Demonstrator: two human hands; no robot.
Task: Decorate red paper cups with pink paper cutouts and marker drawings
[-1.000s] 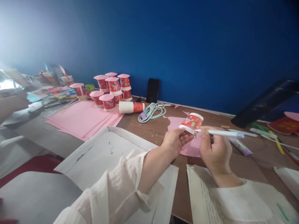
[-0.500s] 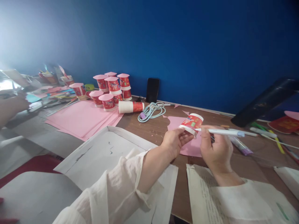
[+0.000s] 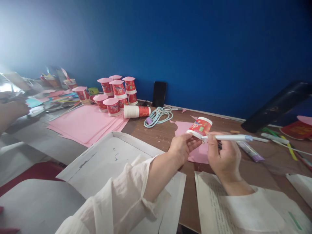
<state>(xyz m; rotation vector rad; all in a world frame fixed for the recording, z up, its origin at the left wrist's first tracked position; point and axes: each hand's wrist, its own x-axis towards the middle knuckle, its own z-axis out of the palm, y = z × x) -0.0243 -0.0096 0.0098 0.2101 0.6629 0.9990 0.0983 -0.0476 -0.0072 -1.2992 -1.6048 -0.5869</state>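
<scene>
My left hand holds a red and white paper cup tilted on its side, thumb on the white rim and fingers beneath. In my right hand is a white pen, pinched between thumb and fingers, its tip at the cup's rim. Whether the tip touches the rim I cannot tell. Under the cup lies a cut sheet of pink paper, partly hidden by my hands.
Several red cups with pink paper discs stand stacked behind pink sheets. Nearby are nested cups, a coiled cable, a phone, a white box lid, a black cylinder and printed pages. Another person's hand shows at far left.
My right hand and the pen have shifted slightly left, the tip moving along the cup's rim. The cup has tipped a little in my left hand.
</scene>
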